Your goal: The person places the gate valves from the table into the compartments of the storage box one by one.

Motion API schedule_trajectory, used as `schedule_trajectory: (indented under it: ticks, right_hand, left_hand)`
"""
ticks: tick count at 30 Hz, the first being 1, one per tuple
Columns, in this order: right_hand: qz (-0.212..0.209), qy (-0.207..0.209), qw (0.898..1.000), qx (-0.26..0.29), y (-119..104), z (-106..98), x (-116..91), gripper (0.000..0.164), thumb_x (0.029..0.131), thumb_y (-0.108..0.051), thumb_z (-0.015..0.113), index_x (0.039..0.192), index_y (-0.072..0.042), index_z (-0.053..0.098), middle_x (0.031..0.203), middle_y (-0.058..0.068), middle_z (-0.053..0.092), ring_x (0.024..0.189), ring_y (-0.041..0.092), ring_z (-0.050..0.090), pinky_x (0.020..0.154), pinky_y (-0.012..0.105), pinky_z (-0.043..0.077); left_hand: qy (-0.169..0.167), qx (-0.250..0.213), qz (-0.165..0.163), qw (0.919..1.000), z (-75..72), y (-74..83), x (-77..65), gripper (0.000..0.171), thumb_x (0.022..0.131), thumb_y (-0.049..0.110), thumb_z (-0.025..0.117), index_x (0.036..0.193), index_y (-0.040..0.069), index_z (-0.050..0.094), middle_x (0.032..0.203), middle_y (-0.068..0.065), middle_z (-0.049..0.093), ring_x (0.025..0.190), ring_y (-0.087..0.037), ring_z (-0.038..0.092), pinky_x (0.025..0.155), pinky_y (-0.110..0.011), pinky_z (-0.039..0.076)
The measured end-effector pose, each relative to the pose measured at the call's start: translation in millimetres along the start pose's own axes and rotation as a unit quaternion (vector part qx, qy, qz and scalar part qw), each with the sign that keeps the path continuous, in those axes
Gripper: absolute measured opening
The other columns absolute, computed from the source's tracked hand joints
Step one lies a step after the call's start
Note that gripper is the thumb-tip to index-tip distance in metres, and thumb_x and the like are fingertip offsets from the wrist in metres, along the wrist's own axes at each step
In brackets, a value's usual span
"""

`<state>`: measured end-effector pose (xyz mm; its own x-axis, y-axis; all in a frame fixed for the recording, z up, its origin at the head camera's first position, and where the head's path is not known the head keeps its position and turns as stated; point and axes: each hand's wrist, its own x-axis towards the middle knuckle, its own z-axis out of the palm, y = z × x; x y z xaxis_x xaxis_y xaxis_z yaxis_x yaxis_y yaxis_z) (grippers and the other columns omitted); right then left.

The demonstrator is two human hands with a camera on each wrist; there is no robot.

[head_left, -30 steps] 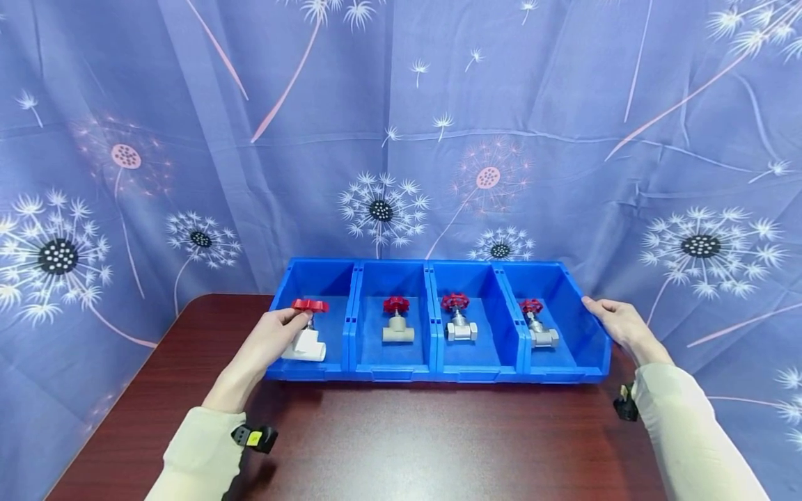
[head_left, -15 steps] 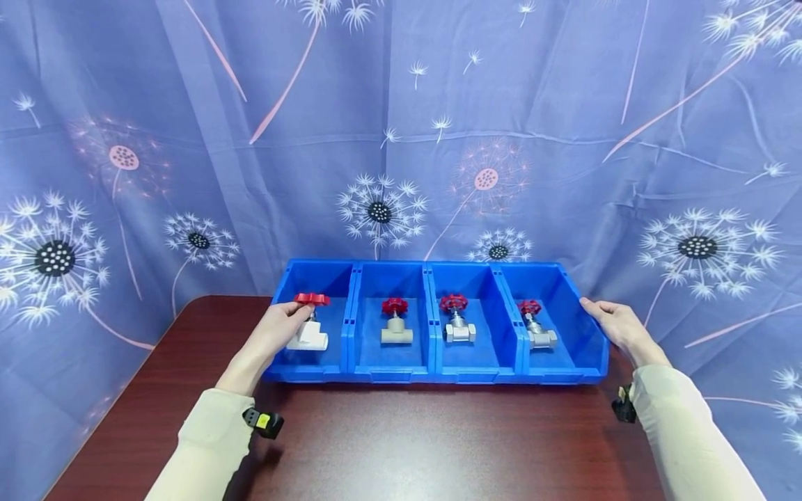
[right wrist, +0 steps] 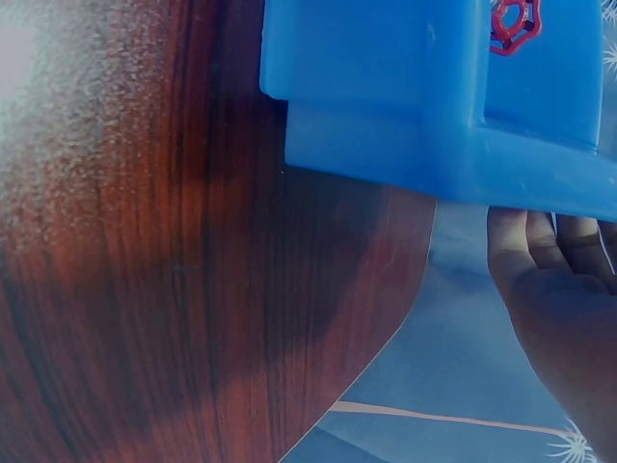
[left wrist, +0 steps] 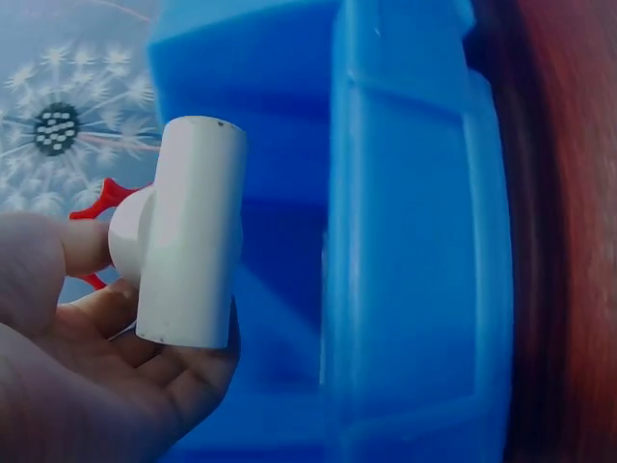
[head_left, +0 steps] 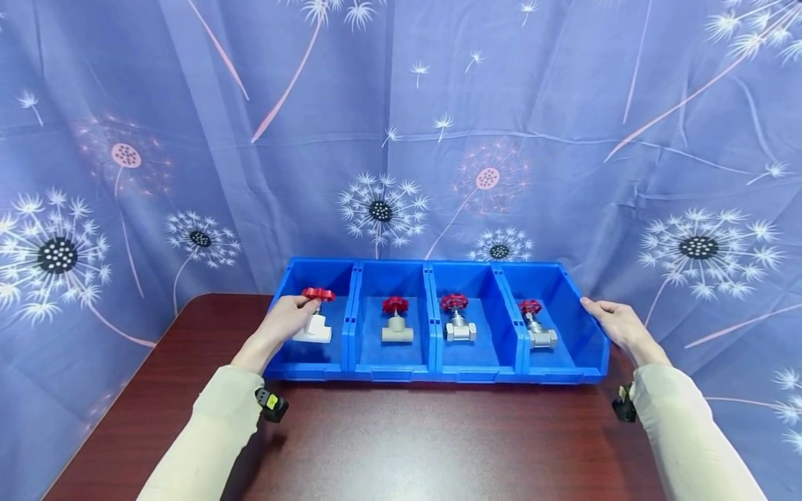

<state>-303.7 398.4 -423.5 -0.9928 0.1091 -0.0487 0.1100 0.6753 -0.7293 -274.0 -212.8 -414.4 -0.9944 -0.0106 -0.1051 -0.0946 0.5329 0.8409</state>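
My left hand point(head_left: 285, 321) pinches a white plastic valve point(head_left: 315, 330) by its neck, just below the red handwheel point(head_left: 318, 294). This valve hangs within the leftmost compartment of a row of blue storage bins point(head_left: 401, 376). In the left wrist view, the white tee-shaped valve body point(left wrist: 193, 236) is close up, above the bin floor, the red wheel partly hidden behind it. My right hand point(head_left: 620, 327) rests against the outside of the rightmost bin's wall. Its fingers point(right wrist: 548, 236) touch that wall fairly straight in the right wrist view; the thumb is not clearly seen there.
A beige valve point(head_left: 397, 330) lies in the second bin. Two metal valves, one in the third bin point(head_left: 460, 328) and one in the fourth point(head_left: 540, 335), have red wheels too. The bins stand on a dark wooden table point(head_left: 438, 438) before a patterned blue curtain point(head_left: 401, 125).
My left hand has lifted the white valve slightly and carried it a little right and back inside the left bin. My right hand has stayed at the right wall.
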Motion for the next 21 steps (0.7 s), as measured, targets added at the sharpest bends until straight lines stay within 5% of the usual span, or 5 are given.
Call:
schedule_trajectory:
  ticks: [6, 21]
  right_hand:
    - [0.001, -0.002, 1.000, 0.001, 0, 1, -1, 0.072, 0.095, -0.064, 0.042, 0.105, 0.004, 0.065, 0.117, 0.025, 0.058, 0.104, 0.039, 0.052, 0.083, 0.043, 0.042]
    - [-0.020, 0.010, 0.999, -0.029, -2, -1, -2, 0.067, 0.098, -0.061, 0.040, 0.096, 0.001, 0.065, 0.103, 0.017, 0.061, 0.097, 0.035, 0.050, 0.079, 0.042, 0.038]
  left_hand:
    - [-0.002, 0.031, -0.011, 0.9995, 1.5, -3.0, 12.4, 0.037, 0.104, 0.026, 0.048, 0.111, -0.006, 0.065, 0.070, -0.006, 0.049, 0.061, -0.018, 0.047, 0.050, -0.024, 0.032]
    - [-0.007, 0.000, -0.085, 0.9964, 13.1, -11.5, 29.8, 0.032, 0.105, 0.025, 0.046, 0.105, -0.003, 0.061, 0.078, -0.007, 0.046, 0.076, -0.021, 0.048, 0.063, -0.029, 0.036]
